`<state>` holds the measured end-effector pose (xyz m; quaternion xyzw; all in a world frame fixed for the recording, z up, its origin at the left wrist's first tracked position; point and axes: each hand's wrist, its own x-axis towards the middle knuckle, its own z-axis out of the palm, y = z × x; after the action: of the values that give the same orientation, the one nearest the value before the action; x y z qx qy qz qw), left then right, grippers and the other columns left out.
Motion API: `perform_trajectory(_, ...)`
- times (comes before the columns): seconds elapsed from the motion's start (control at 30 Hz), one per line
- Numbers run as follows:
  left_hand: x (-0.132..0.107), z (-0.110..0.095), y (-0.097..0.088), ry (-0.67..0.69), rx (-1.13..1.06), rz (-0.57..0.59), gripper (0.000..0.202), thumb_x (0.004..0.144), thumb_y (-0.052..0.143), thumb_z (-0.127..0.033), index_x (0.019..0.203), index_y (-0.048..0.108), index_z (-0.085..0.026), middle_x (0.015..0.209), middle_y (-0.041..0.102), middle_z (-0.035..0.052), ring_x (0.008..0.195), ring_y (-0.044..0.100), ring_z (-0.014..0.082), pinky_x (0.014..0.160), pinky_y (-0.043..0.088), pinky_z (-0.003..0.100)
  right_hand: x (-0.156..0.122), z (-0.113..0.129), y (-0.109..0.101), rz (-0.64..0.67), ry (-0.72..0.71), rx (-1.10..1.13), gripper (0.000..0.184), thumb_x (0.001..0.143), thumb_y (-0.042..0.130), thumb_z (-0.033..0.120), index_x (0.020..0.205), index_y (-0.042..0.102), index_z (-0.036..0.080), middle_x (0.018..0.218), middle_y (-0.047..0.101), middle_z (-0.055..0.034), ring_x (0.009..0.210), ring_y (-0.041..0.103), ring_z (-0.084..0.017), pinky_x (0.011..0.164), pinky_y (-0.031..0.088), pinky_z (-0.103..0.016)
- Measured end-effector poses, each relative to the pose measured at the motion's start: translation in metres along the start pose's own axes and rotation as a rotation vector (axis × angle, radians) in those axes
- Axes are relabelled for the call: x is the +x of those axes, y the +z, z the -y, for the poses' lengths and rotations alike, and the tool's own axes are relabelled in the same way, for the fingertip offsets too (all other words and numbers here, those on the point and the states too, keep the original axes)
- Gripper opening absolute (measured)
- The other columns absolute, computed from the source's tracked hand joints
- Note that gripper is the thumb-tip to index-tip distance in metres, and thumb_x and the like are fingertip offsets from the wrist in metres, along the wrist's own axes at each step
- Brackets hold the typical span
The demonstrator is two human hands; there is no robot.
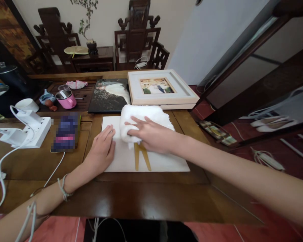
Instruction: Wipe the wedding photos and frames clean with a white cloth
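At the centre of the frame, the right hand (151, 136) pressed a white towel (147, 116) onto a white board (164, 163) on the wooden bench (141, 198), fingers spread flat, not clenched. The left hand (102, 149) lay open on the board's left edge.

No text, label, brand or number can be read: the flat item (65, 132) on the tabletop (151, 198) is blurred out, and the white board (166, 161), power strip (31, 129), pink cup (66, 99) and framed photo (158, 86) show no legible marks.
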<state>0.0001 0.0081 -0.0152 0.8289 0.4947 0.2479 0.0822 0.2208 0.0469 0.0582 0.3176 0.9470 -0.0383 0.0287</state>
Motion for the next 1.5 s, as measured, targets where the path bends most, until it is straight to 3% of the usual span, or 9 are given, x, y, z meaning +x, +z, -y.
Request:
perform_trajectory(0.17, 0.001, 0.003, 0.003, -0.016, -0.06, -0.002, 0.045, 0.098, 0.03, -0.023, 0.143, 0.032, -0.015, 0.151, 0.036, 0.0169, 0.144, 0.027, 0.0243, 0.115, 0.029, 0.051, -0.022, 0.039, 0.01, 0.026, -0.078, 0.023, 0.047, 0.078, 0.05, 0.0, 0.121, 0.062, 0.014, 0.149, 0.035, -0.0239, 0.139, 0.022, -0.046, 0.102, 0.026, -0.073)
perform_trajectory(0.3, 0.001, 0.005, 0.004, -0.018, -0.069, 0.032, 0.047, 0.098, 0.027, -0.022, 0.144, 0.03, -0.014, 0.153, 0.033, 0.0188, 0.146, 0.022, 0.0255, 0.115, 0.028, 0.052, -0.06, 0.083, 0.019, -0.067, -0.145, 0.171, 0.03, 0.082, 0.053, 0.008, 0.106, 0.069, 0.017, 0.146, 0.041, -0.0239, 0.137, 0.024, -0.048, 0.101, 0.024, -0.076)
perform_trajectory(0.4, 0.0, 0.005, 0.005, -0.011, -0.059, 0.036, 0.046, 0.098, 0.027, -0.022, 0.143, 0.031, -0.013, 0.153, 0.033, 0.0195, 0.145, 0.023, 0.0259, 0.115, 0.027, 0.053, -0.072, 0.096, 0.018, -0.067, -0.152, 0.25, 0.025, 0.083, 0.053, 0.011, 0.1, 0.069, 0.017, 0.145, 0.043, -0.0228, 0.138, 0.024, -0.046, 0.102, 0.023, -0.075)
perform_trajectory(0.6, -0.001, 0.007, 0.009, -0.007, -0.041, -0.003, 0.046, 0.099, 0.026, -0.022, 0.143, 0.032, -0.014, 0.152, 0.034, 0.0187, 0.145, 0.025, 0.0252, 0.115, 0.028, 0.052, -0.033, 0.056, -0.001, 0.088, -0.073, 0.227, 0.048, 0.074, 0.048, -0.002, 0.116, 0.063, 0.014, 0.148, 0.04, -0.0203, 0.14, 0.024, -0.041, 0.105, 0.028, -0.068)
perform_trajectory(0.8, -0.001, 0.009, 0.01, 0.017, -0.036, -0.004, 0.047, 0.098, 0.026, -0.022, 0.145, 0.031, -0.015, 0.152, 0.035, 0.0183, 0.145, 0.025, 0.0262, 0.115, 0.028, 0.052, 0.011, 0.013, -0.007, 0.059, -0.018, 0.014, 0.052, 0.076, 0.046, -0.004, 0.125, 0.055, 0.009, 0.149, 0.038, -0.023, 0.141, 0.024, -0.038, 0.106, 0.032, -0.062)
perform_trajectory(0.93, -0.001, 0.011, 0.011, 0.024, -0.046, -0.008, 0.049, 0.097, 0.027, -0.02, 0.146, 0.028, -0.016, 0.152, 0.034, 0.0179, 0.145, 0.025, 0.0268, 0.115, 0.028, 0.053, 0.002, 0.024, 0.004, 0.055, -0.077, -0.058, 0.045, 0.084, 0.045, 0.0, 0.125, 0.058, 0.012, 0.151, 0.032, -0.0234, 0.14, 0.022, -0.042, 0.107, 0.025, -0.066)
perform_trajectory(1.13, 0.0, 0.01, 0.008, 0.017, -0.037, 0.029, 0.048, 0.096, 0.027, -0.018, 0.143, 0.032, -0.01, 0.152, 0.033, 0.0212, 0.145, 0.024, 0.0276, 0.115, 0.028, 0.052, -0.052, 0.085, 0.015, -0.05, -0.153, 0.134, 0.023, 0.091, 0.048, 0.015, 0.103, 0.068, 0.018, 0.145, 0.041, -0.0249, 0.135, 0.027, -0.047, 0.103, 0.025, -0.073)
perform_trajectory(1.23, 0.0, 0.008, 0.006, 0.013, -0.03, 0.035, 0.047, 0.097, 0.027, -0.02, 0.142, 0.034, -0.009, 0.151, 0.034, 0.0217, 0.145, 0.024, 0.0275, 0.115, 0.028, 0.052, -0.066, 0.1, 0.013, -0.05, -0.139, 0.238, 0.019, 0.091, 0.051, 0.022, 0.098, 0.068, 0.018, 0.143, 0.045, -0.0243, 0.135, 0.029, -0.047, 0.102, 0.027, -0.073)
perform_trajectory(1.5, 0.001, 0.007, 0.008, -0.024, -0.115, -0.015, 0.046, 0.097, 0.029, -0.024, 0.14, 0.038, -0.012, 0.151, 0.037, 0.0193, 0.144, 0.028, 0.0269, 0.115, 0.027, 0.053, -0.015, 0.048, -0.003, 0.106, 0.049, 0.119, 0.051, 0.076, 0.049, -0.001, 0.125, 0.059, 0.013, 0.151, 0.036, -0.0195, 0.141, 0.023, -0.038, 0.11, 0.025, -0.062)
